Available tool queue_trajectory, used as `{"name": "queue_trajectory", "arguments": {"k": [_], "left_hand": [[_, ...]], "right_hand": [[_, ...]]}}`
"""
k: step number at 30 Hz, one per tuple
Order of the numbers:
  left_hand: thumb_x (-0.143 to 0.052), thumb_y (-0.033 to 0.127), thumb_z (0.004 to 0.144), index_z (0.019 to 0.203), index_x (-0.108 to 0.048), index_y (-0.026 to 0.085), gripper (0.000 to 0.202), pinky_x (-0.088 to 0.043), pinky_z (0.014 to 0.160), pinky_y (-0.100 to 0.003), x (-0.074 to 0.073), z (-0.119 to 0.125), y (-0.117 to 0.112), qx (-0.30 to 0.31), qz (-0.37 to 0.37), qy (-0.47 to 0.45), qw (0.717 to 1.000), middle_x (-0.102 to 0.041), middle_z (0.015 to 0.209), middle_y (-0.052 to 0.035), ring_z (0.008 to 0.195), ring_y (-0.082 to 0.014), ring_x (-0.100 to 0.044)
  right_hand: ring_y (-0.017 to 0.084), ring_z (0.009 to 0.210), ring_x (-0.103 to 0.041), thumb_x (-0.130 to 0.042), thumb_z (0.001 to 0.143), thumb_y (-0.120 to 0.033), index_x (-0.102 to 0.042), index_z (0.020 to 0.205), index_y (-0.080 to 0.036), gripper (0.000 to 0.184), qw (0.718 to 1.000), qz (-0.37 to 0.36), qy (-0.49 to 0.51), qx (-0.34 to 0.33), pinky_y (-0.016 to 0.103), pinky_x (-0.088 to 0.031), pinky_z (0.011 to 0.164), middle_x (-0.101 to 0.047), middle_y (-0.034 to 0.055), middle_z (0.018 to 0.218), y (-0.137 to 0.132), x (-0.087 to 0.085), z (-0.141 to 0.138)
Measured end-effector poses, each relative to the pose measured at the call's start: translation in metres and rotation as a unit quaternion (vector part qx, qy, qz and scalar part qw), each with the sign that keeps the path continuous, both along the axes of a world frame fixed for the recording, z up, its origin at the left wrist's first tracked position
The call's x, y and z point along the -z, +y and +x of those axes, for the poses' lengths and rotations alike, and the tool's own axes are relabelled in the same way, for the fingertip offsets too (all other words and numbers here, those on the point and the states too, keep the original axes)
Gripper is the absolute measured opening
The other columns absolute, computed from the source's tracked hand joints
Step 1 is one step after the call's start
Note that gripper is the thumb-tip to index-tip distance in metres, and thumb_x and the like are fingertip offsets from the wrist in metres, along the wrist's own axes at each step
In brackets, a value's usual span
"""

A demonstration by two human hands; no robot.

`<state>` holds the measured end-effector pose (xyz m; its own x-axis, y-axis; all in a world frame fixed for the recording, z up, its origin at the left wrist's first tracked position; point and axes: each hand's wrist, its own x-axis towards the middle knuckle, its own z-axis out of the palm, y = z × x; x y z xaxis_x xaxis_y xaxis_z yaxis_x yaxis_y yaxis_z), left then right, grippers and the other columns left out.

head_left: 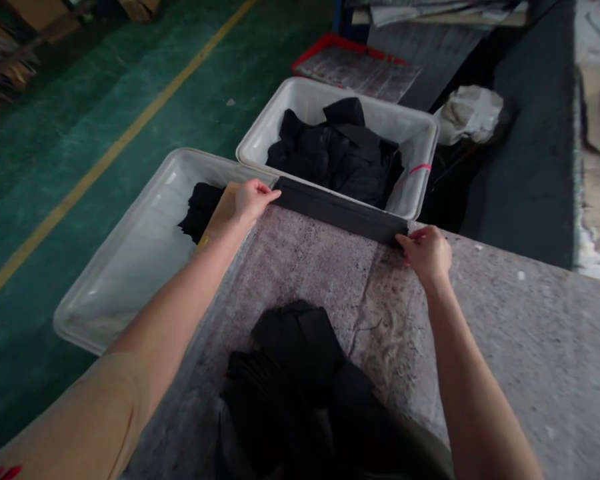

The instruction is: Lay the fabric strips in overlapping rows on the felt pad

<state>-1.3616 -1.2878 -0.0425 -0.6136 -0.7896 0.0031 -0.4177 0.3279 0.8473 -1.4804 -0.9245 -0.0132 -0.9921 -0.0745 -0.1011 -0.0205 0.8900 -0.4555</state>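
Observation:
Between my two hands a black fabric strip point(337, 210) is stretched along the far edge of the worktable point(320, 267). My left hand point(253, 200) pinches its left end between thumb and fingers. At the other end, my right hand point(427, 253) pinches the right corner. The strip looks flat, with a fold line along its length. Close to my body lies a heap of black fabric pieces point(300, 347) on the table, its near part dark and hard to make out.
Beyond the table edge stands a white bin point(250, 143) with black pieces inside. A second white bin point(115, 267), at the left, holds a few black pieces. A red tray point(320, 45) and a crumpled white bundle point(473, 113) lie farther back. A yellow line point(115, 150) crosses the green floor.

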Motion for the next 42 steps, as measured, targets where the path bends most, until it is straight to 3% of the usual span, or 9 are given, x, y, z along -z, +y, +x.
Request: {"name": "queue_trajectory", "arguments": {"k": [7, 12, 15, 21, 25, 30, 36, 40, 42], "left_hand": [[-0.075, 0.031, 0.069, 0.071, -0.056, 0.016, 0.023, -0.032, 0.046, -0.019, -0.006, 0.011, 0.002, 0.035, 0.099, 0.039, 0.994, -0.053, 0.057, 0.0037, 0.046, -0.0065, -0.043], [-0.069, 0.034, 0.076, 0.077, -0.052, 0.018, 0.023, -0.029, 0.040, -0.018, -0.016, 0.028, 0.006, -0.008, 0.171, 0.138, 0.976, -0.054, 0.060, 0.0040, 0.043, -0.0054, -0.046], [-0.069, 0.034, 0.076, 0.080, -0.054, 0.019, 0.022, -0.032, 0.042, -0.017, -0.028, 0.047, 0.022, -0.028, 0.116, 0.168, 0.979, -0.054, 0.063, 0.0041, 0.047, -0.0055, -0.048], [-0.072, 0.042, 0.076, 0.092, -0.066, 0.016, 0.031, -0.043, 0.057, -0.021, -0.057, 0.087, 0.085, 0.346, 0.170, 0.002, 0.923, -0.065, 0.077, -0.0025, 0.066, -0.0105, -0.058], [-0.069, 0.048, 0.078, 0.091, -0.068, 0.015, 0.035, -0.043, 0.063, -0.024, -0.063, 0.099, 0.115, 0.442, 0.126, -0.042, 0.887, -0.065, 0.079, -0.0033, 0.072, -0.0131, -0.058], [-0.072, 0.050, 0.074, 0.083, -0.069, 0.017, 0.034, -0.039, 0.067, -0.025, -0.070, 0.103, 0.129, 0.545, 0.057, -0.064, 0.834, -0.063, 0.082, -0.0022, 0.077, -0.0147, -0.055], [-0.061, 0.045, 0.083, 0.071, -0.062, 0.020, 0.028, -0.037, 0.058, -0.026, -0.090, 0.088, 0.127, 0.439, 0.093, -0.033, 0.893, -0.055, 0.065, 0.0008, 0.063, -0.0142, -0.051], [-0.065, 0.047, 0.078, 0.070, -0.059, 0.021, 0.029, -0.033, 0.050, -0.025, -0.100, 0.073, 0.094, 0.276, 0.114, 0.037, 0.954, -0.050, 0.059, 0.0020, 0.052, -0.0120, -0.045], [-0.069, 0.047, 0.075, 0.071, -0.059, 0.020, 0.029, -0.031, 0.047, -0.024, -0.096, 0.068, 0.072, 0.210, 0.124, 0.065, 0.968, -0.049, 0.057, 0.0027, 0.048, -0.0101, -0.043]], "right_hand": [[0.015, 0.054, -0.057, -0.054, 0.083, -0.041, -0.057, 0.098, -0.020, 0.026, 0.991, -0.115, 0.049, -0.043, 0.029, -0.043, 0.059, -0.063, -0.0010, 0.069, 0.002, -0.009, 0.037], [0.013, 0.059, -0.057, -0.064, 0.081, -0.042, -0.064, 0.077, -0.022, 0.021, 0.922, -0.079, -0.164, -0.342, 0.024, -0.037, 0.055, -0.064, -0.0001, 0.069, -0.009, -0.027, 0.127], [0.013, 0.065, -0.058, -0.067, 0.080, -0.034, -0.063, 0.074, -0.022, 0.014, 0.894, -0.082, -0.165, -0.407, 0.023, -0.035, 0.057, -0.065, -0.0004, 0.075, -0.012, -0.029, 0.160], [0.013, 0.059, -0.057, -0.065, 0.081, -0.038, -0.061, 0.080, -0.020, 0.018, 0.896, -0.123, -0.258, -0.339, 0.022, -0.035, 0.054, -0.064, -0.0016, 0.067, -0.016, -0.025, 0.151], [0.011, 0.055, -0.050, -0.072, 0.075, -0.030, -0.058, 0.069, -0.021, 0.017, 0.887, -0.036, -0.247, -0.389, 0.023, -0.028, 0.052, -0.060, -0.0037, 0.061, -0.019, -0.028, 0.159], [0.010, 0.057, -0.047, -0.067, 0.079, -0.034, -0.054, 0.065, -0.020, 0.024, 0.895, -0.158, -0.225, -0.351, 0.022, -0.029, 0.052, -0.054, -0.0039, 0.061, -0.019, -0.034, 0.155], [0.012, 0.066, -0.054, -0.068, 0.077, -0.044, -0.056, 0.085, -0.020, 0.029, 0.835, -0.369, -0.309, -0.265, 0.022, -0.041, 0.058, -0.061, -0.0017, 0.074, -0.032, -0.048, 0.134], [0.013, 0.061, -0.058, -0.070, 0.074, -0.052, -0.059, 0.084, -0.017, 0.038, 0.743, -0.357, -0.495, -0.273, 0.024, -0.046, 0.056, -0.064, 0.0008, 0.073, -0.022, -0.050, 0.135], [0.012, 0.056, -0.057, -0.068, 0.075, -0.054, -0.059, 0.078, -0.016, 0.039, 0.752, -0.329, -0.509, -0.257, 0.023, -0.044, 0.052, -0.064, 0.0006, 0.069, -0.009, -0.049, 0.127]]}}
